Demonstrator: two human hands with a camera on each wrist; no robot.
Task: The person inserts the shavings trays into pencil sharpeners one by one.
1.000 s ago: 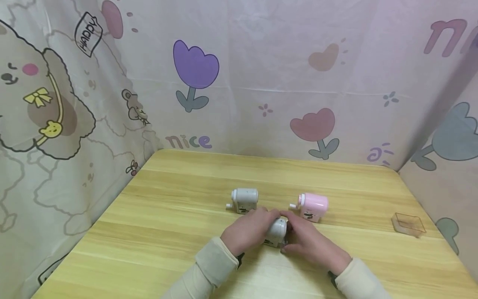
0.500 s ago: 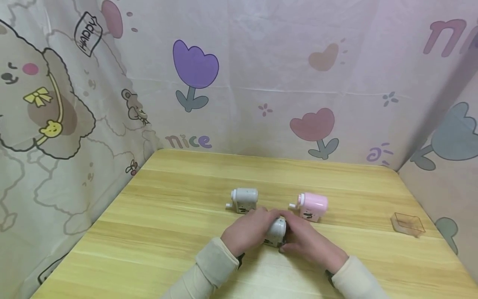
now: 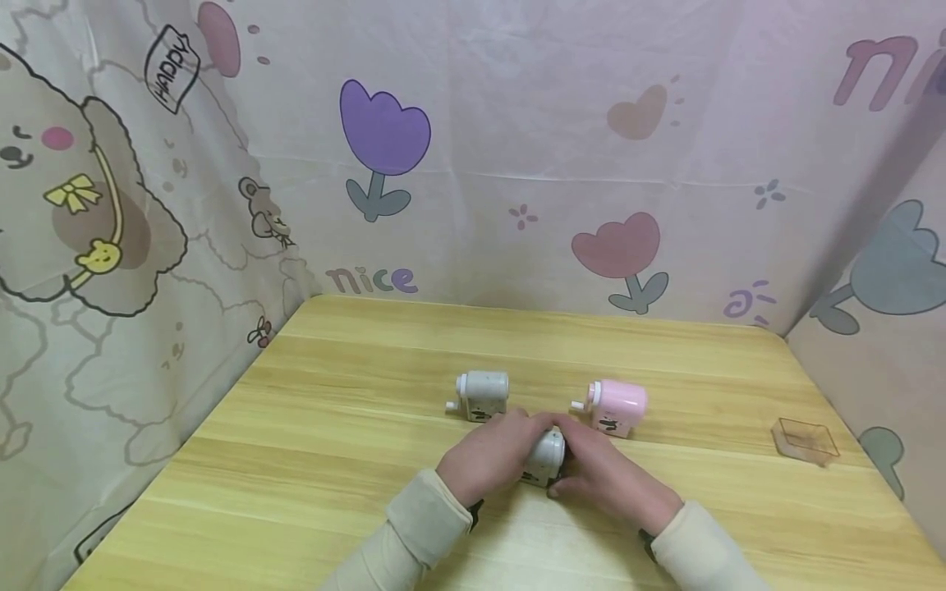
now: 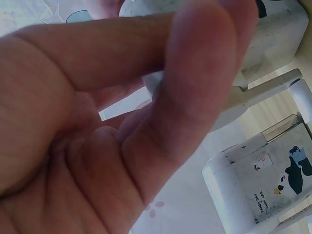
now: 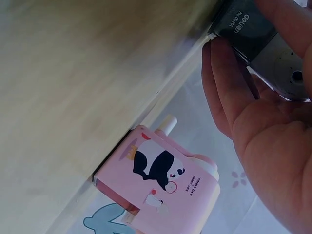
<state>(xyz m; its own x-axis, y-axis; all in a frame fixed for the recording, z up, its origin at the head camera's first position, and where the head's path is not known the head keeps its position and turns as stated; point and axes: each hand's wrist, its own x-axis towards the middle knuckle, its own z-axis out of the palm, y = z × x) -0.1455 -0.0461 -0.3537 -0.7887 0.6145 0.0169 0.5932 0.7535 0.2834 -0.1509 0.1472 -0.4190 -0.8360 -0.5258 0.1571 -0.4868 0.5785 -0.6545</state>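
In the head view a grey crank pencil sharpener [image 3: 550,450] stands on the table between both hands. My left hand [image 3: 488,461] holds its left side, fingers bent over the top; its crank is hidden there. From the other side my right hand [image 3: 615,476] grips the end, with the thumb low and fingers across the far side. In the right wrist view this end shows a dark see-through drawer front [image 5: 246,30] with a brand mark. The fingers of both hands meet above the sharpener.
Behind the left hand is a second grey sharpener [image 3: 488,387]. A pink sharpener [image 3: 623,399] stands behind the right hand. Toward the wooden table's [image 3: 355,361] right edge lies a small clear open box [image 3: 792,446]. A printed curtain [image 3: 488,98] hangs along the back and sides.
My right hand has shifted slightly left and closer in around the end of the grey sharpener. The left hand stays almost still, and the other things keep their places.
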